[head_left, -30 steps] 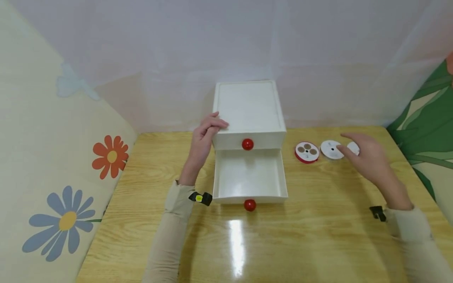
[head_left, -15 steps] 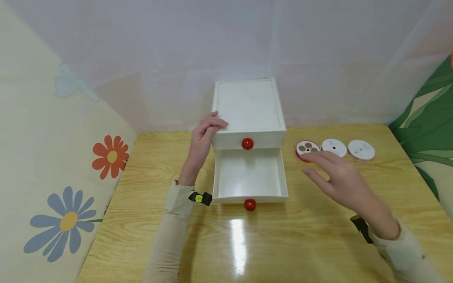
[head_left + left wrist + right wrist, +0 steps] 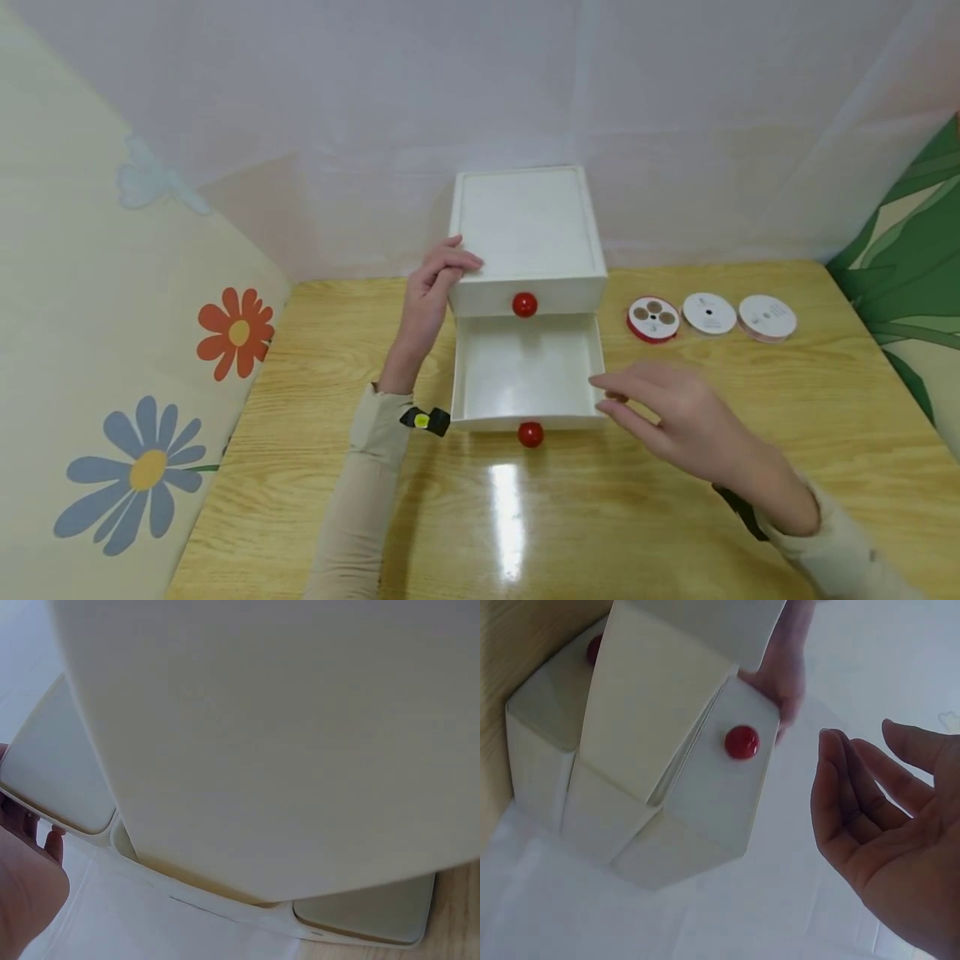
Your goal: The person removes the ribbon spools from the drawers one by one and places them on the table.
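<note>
Brace white cabinet (image 3: 531, 221) w/ L hand (image 3: 435, 287), curled onto it at top front. Guide R hand (image 3: 678, 417), open & empty, beside pulled-out lower drawer (image 3: 527, 375) w/o bumping it. Prob. best to move drawer straight & level, centred on red knob (image 3: 530, 434).

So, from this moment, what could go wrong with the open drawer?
The right hand is by the right front corner of the open drawer; pushing only there might make it run crooked and jam.

The left hand rests on the top left edge of the white cabinet; if that hold is too light, the cabinet might slide.
</note>
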`<move>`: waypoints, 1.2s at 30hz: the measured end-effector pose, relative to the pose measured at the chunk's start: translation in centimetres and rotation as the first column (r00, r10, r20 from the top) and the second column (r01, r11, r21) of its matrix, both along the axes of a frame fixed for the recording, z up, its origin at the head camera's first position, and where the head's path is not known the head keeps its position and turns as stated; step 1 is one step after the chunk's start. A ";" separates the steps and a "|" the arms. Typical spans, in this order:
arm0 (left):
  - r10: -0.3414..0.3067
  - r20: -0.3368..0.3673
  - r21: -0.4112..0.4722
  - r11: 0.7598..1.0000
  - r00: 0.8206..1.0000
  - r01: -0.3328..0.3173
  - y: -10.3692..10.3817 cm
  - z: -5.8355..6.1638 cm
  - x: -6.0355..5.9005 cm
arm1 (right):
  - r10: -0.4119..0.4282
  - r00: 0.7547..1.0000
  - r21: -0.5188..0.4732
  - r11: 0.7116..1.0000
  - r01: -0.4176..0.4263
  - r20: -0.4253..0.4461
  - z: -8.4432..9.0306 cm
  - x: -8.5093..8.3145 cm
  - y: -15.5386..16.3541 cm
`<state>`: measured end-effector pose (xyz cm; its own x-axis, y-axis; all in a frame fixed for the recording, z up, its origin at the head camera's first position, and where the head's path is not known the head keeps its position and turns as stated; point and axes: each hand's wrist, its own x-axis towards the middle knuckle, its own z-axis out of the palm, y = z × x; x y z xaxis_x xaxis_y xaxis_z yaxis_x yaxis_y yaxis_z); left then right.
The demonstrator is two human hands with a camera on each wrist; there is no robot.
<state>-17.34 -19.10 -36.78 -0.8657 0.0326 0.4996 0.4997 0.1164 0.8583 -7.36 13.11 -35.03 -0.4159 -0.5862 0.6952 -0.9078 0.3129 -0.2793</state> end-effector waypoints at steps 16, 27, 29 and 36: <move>0.001 -0.002 0.010 1.000 1.000 -0.001 0.0 -0.1 -0.1 | 0.143 0.990 0.093 0.985 -0.143 0.007 -2.4 1.9 -3.4; 0.007 0.001 -0.006 1.000 1.000 -0.007 0.0 -0.1 -0.2 | 0.145 0.988 0.217 0.964 -0.152 0.048 -4.2 2.4 -4.8; 0.007 -0.001 -0.007 1.000 1.000 -0.007 0.1 -0.1 -0.2 | 0.134 0.990 0.237 0.961 -0.142 0.050 -4.4 2.4 -4.9; -0.008 -0.011 0.010 1.000 1.000 0.008 0.1 -0.1 -0.1 | 0.115 0.988 0.262 0.955 -0.137 0.099 -4.6 2.3 -5.5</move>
